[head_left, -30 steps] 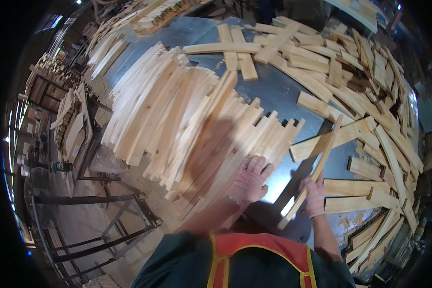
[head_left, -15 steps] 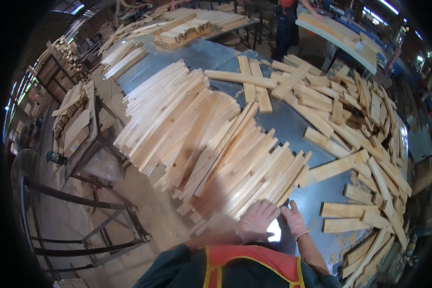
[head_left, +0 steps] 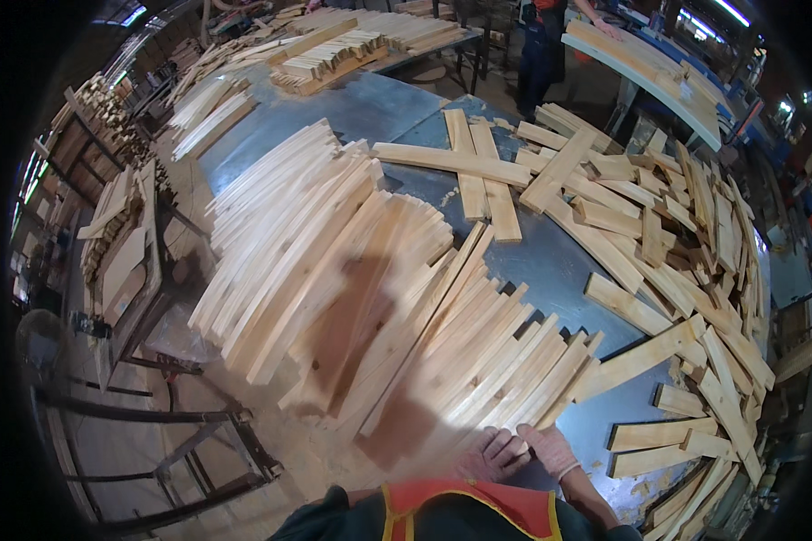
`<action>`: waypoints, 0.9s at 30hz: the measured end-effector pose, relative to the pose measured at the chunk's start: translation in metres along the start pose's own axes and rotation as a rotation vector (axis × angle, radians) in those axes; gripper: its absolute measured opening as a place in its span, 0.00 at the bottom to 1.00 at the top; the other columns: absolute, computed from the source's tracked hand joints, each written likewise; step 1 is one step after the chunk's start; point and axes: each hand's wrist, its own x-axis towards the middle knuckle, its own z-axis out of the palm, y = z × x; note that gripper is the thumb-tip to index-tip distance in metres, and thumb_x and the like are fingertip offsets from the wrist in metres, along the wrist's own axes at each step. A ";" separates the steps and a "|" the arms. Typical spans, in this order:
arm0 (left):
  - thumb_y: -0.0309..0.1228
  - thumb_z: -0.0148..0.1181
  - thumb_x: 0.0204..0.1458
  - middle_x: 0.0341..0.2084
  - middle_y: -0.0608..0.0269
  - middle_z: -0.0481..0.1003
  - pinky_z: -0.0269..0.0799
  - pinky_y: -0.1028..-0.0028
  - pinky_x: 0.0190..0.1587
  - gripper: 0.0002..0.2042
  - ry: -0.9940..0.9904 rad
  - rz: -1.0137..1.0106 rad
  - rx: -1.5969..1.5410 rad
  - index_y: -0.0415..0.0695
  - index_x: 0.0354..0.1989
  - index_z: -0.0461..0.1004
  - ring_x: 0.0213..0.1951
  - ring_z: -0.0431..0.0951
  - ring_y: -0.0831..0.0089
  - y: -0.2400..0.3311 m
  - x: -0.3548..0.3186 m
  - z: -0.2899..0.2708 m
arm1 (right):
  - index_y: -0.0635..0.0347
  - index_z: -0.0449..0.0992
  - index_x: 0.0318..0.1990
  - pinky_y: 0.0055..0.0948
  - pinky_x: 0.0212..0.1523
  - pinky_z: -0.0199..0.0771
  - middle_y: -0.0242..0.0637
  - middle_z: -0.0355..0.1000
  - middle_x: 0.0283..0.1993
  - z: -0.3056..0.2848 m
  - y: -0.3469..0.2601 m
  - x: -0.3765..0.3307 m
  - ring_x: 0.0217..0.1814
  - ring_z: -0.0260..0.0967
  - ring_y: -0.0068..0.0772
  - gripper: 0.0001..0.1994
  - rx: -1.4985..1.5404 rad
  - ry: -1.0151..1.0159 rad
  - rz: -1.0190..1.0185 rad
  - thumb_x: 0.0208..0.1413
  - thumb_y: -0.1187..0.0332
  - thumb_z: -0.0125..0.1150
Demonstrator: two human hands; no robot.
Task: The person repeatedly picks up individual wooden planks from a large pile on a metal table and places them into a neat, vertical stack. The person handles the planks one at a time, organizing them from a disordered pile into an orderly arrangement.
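My left hand [head_left: 492,455] and my right hand [head_left: 550,448] lie side by side at the near edge of a grey metal table [head_left: 550,261]. Both rest with fingers spread, just below the near ends of a row of pale wooden slats [head_left: 478,361] laid side by side. Neither hand grips a slat. My orange vest and dark sleeves fill the lower edge. A wide fan of longer slats [head_left: 280,225] spreads left of the row.
A loose heap of short boards [head_left: 677,225] covers the table's right side. Two long planks [head_left: 474,167] lie crossed at the middle. Metal racks with wood [head_left: 117,261] stand left. A person [head_left: 541,36] works at a far bench with curved boards [head_left: 641,54].
A second ago my right hand held a thin slat near the row. Both hands have since drawn back toward my body and come together, and my view has tilted up.
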 end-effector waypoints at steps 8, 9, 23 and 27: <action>0.39 0.44 0.69 0.60 0.64 0.68 0.52 0.50 0.80 0.14 0.652 0.303 -0.727 0.52 0.59 0.65 0.71 0.66 0.65 0.070 0.022 0.102 | 0.65 0.80 0.59 0.43 0.58 0.79 0.55 0.83 0.50 0.045 -0.073 0.045 0.56 0.81 0.55 0.34 0.009 -0.051 0.021 0.59 0.42 0.68; 0.39 0.45 0.67 0.62 0.64 0.68 0.51 0.49 0.80 0.17 0.702 0.327 -0.412 0.53 0.62 0.65 0.71 0.66 0.64 0.083 0.029 0.124 | 0.64 0.81 0.58 0.44 0.58 0.79 0.56 0.83 0.50 0.058 -0.089 0.050 0.56 0.81 0.56 0.33 0.104 0.003 -0.032 0.59 0.42 0.68; 0.31 0.64 0.41 0.54 0.50 0.70 0.65 0.44 0.66 0.27 -0.034 0.252 3.506 0.50 0.56 0.76 0.60 0.71 0.45 0.278 0.043 0.361 | 0.91 0.45 0.70 0.42 0.64 0.77 0.69 0.78 0.56 0.218 -0.312 0.178 0.63 0.77 0.62 0.62 -0.237 -0.214 -0.046 0.56 0.30 0.60; 0.27 0.63 0.39 0.56 0.51 0.68 0.64 0.43 0.65 0.31 0.022 0.308 3.565 0.52 0.58 0.74 0.60 0.69 0.43 0.294 0.056 0.377 | 0.84 0.59 0.67 0.43 0.63 0.77 0.67 0.78 0.56 0.201 -0.356 0.207 0.61 0.78 0.63 0.56 -0.282 -0.302 -0.120 0.54 0.32 0.64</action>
